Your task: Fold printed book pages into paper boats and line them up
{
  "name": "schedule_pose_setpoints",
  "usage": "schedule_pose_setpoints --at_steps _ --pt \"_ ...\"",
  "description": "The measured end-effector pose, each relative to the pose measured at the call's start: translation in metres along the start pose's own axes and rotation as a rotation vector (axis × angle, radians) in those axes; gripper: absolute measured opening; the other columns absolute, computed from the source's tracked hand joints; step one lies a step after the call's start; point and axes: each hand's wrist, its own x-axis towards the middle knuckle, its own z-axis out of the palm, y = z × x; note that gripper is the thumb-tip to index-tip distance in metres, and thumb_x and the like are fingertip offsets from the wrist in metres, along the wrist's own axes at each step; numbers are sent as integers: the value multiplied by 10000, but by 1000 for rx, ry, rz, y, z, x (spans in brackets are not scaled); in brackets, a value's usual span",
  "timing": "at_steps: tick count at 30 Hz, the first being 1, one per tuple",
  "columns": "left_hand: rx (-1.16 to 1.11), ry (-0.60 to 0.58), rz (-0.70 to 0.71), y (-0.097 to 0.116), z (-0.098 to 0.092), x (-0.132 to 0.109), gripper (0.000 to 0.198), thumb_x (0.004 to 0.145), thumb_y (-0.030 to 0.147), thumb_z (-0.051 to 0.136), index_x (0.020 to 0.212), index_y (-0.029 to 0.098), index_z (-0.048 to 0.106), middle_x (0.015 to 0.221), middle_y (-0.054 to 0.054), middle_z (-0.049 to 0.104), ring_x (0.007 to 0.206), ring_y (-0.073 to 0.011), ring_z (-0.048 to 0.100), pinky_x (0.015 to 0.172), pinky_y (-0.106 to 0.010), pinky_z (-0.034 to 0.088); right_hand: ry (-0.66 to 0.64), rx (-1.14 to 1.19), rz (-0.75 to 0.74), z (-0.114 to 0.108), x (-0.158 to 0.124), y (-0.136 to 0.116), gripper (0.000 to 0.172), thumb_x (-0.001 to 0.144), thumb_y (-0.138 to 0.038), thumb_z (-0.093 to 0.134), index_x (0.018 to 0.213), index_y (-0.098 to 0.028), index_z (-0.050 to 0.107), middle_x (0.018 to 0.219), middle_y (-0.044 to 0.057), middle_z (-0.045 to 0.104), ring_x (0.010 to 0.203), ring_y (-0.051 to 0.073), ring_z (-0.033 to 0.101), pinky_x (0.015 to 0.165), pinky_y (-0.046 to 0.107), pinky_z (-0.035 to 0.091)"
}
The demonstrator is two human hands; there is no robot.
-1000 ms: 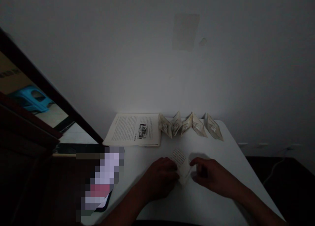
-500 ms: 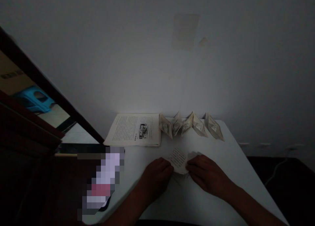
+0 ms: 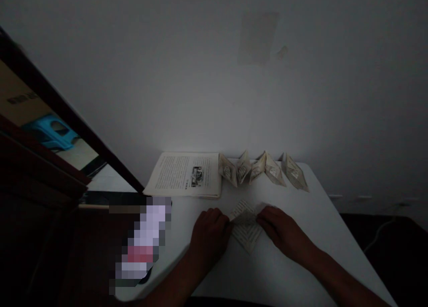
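Note:
A small folded sheet of printed paper (image 3: 246, 235) lies between my hands near the middle of the white table, its outline now a diamond with a crease running across it. My left hand (image 3: 212, 231) pinches its left corner, fingers curled. On the opposite side my right hand (image 3: 279, 227) grips the right corner between thumb and fingers. Beyond them stands a row of several folded paper boats (image 3: 274, 169), made of similar printed paper, along the table's back edge. Left of the row lies a stack of printed pages (image 3: 180, 173) with a dark picture on the top sheet.
A phone-like object (image 3: 147, 235), blurred by pixelation, lies at the table's left edge. The white table (image 3: 214, 280) stands against a grey wall (image 3: 187, 75). At far left, a dark-framed mirror or opening shows a blue plastic stool (image 3: 53, 131). A pale cable (image 3: 381, 229) hangs at right.
The paper has spread from a compact folded piece into a larger diamond, its lower point now showing below the crease. Both hands remain at its sides. The view has shifted slightly.

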Motion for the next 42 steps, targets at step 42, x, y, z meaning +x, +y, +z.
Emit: schedule_pose_setpoints --at_steps 42 --pt "-46 -179 -290 -12 -13 17 264 777 433 577 706 190 649 753 -32 639 831 -221 552 751 -367 336 9 -368 282 15 16 -16 189 853 -243 428 761 -167 574 751 80 624 686 217 594 621 312 371"
